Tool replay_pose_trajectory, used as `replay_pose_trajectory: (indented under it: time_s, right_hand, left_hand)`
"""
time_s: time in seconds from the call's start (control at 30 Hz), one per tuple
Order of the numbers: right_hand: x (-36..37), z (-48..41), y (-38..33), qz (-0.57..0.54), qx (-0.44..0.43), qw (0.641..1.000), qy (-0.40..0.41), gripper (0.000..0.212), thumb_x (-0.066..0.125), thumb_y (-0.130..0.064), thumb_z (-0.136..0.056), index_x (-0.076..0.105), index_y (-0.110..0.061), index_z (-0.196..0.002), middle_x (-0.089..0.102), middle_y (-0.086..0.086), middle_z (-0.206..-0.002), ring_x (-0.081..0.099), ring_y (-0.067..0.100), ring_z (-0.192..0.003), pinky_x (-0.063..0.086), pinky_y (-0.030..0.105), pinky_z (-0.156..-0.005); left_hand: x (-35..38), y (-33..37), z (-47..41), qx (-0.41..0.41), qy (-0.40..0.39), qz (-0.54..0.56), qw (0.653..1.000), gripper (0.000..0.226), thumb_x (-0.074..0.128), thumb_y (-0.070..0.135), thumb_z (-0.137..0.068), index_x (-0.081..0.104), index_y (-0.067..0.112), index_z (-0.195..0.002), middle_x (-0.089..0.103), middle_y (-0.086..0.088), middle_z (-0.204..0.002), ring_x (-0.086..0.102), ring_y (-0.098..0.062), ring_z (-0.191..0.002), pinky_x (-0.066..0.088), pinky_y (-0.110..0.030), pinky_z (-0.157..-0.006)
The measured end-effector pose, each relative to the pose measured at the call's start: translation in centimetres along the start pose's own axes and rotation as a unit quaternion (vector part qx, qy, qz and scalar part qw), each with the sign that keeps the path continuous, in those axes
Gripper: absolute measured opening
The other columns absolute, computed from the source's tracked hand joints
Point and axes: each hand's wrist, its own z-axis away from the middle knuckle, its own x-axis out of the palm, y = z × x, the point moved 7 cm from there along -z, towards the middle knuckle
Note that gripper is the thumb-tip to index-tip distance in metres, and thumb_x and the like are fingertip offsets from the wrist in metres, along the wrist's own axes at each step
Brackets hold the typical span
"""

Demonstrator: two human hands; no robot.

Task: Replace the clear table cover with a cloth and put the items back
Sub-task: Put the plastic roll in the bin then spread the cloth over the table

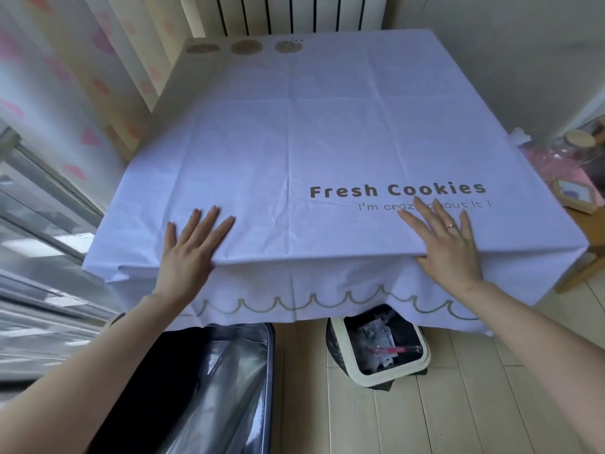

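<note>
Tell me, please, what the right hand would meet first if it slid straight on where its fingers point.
Nothing, it seems: the right hand lies flat on the cloth, with only bare printed cloth ahead to the far edge.

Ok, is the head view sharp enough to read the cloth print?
Head view: the cloth print reads sharp at centre, though the right hand hides part of the small line; the left edge by the window smears; wide-angle bending bows the edges.

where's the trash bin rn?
Head view, lower centre-right: the bin sits on the floor, partly under the cloth's near hanging edge, below the right hand.
</note>
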Motion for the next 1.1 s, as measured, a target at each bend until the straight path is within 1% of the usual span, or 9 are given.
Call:
replay_pose_trajectory:
  time_s: [0.1, 0.2, 0.27, 0.4, 0.6, 0.83, 0.9, 1.0, 1.1]
  right_hand:
    - [-0.3, 0.4, -0.5, 0.008, 0.012, 0.998, 0.064, 0.106, 0.083, -0.002, -0.056, 0.032, -0.028, -0.145, 0.031, 0.003, -0.153, 0.032, 0.031, -0.139, 0.018, 0.060, -0.111]
    - [-0.2, 0.2, -0.1, 0.003, 0.015, 0.997, 0.072, 0.102, 0.083, -0.006, -0.057, 0.034, -0.028, -0.144, 0.031, 0.002, -0.153, 0.031, 0.030, -0.139, 0.017, 0.060, -0.111]
    - [0.2, 0.1, -0.1, -0.004, 0.020, 0.999, 0.031, 0.098, 0.083, -0.024, -0.064, 0.030, -0.029, -0.146, 0.024, 0.001, -0.156, 0.023, 0.029, -0.143, 0.012, 0.060, -0.113]
    - [0.5, 0.4, -0.5, -0.013, 0.017, 0.998, -0.055, 0.101, 0.040, -0.085, -0.068, 0.007, -0.036, -0.150, -0.001, -0.001, -0.160, -0.003, 0.025, -0.147, -0.008, 0.054, -0.114]
    - [-0.1, 0.9, -1.6, -0.066, 0.020, 0.996, -0.056, 0.080, 0.023, -0.076, -0.079, 0.016, -0.037, -0.149, 0.003, 0.000, -0.160, 0.000, 0.025, -0.147, -0.004, 0.053, -0.115]
    - [-1.1, -1.1, -7.3, -0.099, -0.012, 0.993, -0.065, 0.076, 0.062, -0.032, -0.084, 0.022, -0.028, -0.149, 0.006, 0.004, -0.160, 0.002, 0.024, -0.147, -0.002, 0.051, -0.117]
    - [-1.0, -1.8, -10.1, -0.103, -0.049, 0.991, -0.066, 0.075, 0.059, -0.036, -0.086, 0.019, -0.032, -0.149, 0.002, 0.002, -0.160, -0.001, 0.021, -0.147, -0.005, 0.051, -0.117]
    - [-0.6, -2.7, -12.7, -0.086, -0.052, 0.992, -0.076, 0.077, 0.056, -0.046, -0.086, 0.010, -0.038, -0.149, -0.005, -0.001, -0.160, -0.006, 0.022, -0.147, -0.008, 0.055, -0.114]
    - [-0.2, -2.9, -13.1, -0.048, -0.048, 0.995, -0.073, 0.083, 0.055, -0.051, -0.084, 0.004, -0.039, -0.149, -0.009, -0.001, -0.159, -0.009, 0.023, -0.146, -0.007, 0.059, -0.113]
  left_hand:
    - [-0.7, 0.1, 0.4, -0.028, 0.058, 0.017, 0.998, 0.070, 0.036, 0.000, -0.078, 0.033, 0.022, -0.145, 0.034, -0.002, -0.151, 0.036, -0.031, -0.137, 0.029, -0.057, -0.103]
    - [-0.3, -0.2, 0.2, -0.028, 0.037, 0.025, 0.999, 0.068, 0.047, 0.006, -0.080, 0.034, 0.021, -0.145, 0.034, -0.002, -0.151, 0.035, -0.031, -0.138, 0.028, -0.057, -0.104]
    - [0.7, -0.5, 0.1, -0.017, -0.017, 0.019, 1.000, 0.081, 0.068, 0.035, -0.077, 0.030, 0.021, -0.147, 0.030, -0.002, -0.153, 0.030, -0.030, -0.140, 0.024, -0.059, -0.105]
    - [0.4, -0.4, 0.7, -0.028, -0.068, 0.068, 0.995, 0.097, 0.016, 0.085, -0.073, 0.023, 0.025, -0.149, 0.019, 0.004, -0.157, 0.016, -0.023, -0.145, 0.011, -0.062, -0.109]
    - [0.3, -5.1, 7.3, -0.176, 0.021, 0.057, 0.982, 0.062, 0.038, 0.052, -0.092, 0.026, 0.026, -0.147, 0.023, -0.002, -0.155, 0.019, -0.025, -0.144, 0.015, -0.061, -0.109]
    - [2.9, -10.3, 12.7, -0.474, 0.072, 0.273, 0.834, 0.100, 0.053, 0.051, -0.088, -0.006, -0.005, -0.146, -0.005, -0.024, -0.155, 0.000, -0.033, -0.145, 0.006, -0.043, -0.118]
    - [5.7, -8.7, 12.0, -0.419, -0.013, 0.397, 0.816, 0.102, 0.054, 0.060, -0.082, 0.001, 0.004, -0.148, 0.013, -0.016, -0.156, 0.016, -0.027, -0.144, 0.014, -0.040, -0.118]
    - [9.8, -3.1, 14.5, -0.318, -0.391, 0.387, 0.772, 0.099, 0.054, 0.077, -0.066, 0.044, 0.005, -0.134, 0.048, -0.013, -0.136, 0.044, -0.021, -0.124, 0.030, -0.029, -0.108]
    - [9.8, -5.8, 15.3, -0.471, -0.206, 0.282, 0.810, 0.066, 0.052, 0.036, -0.092, 0.026, 0.003, -0.143, 0.028, -0.019, -0.149, 0.033, -0.034, -0.133, 0.029, -0.044, -0.108]
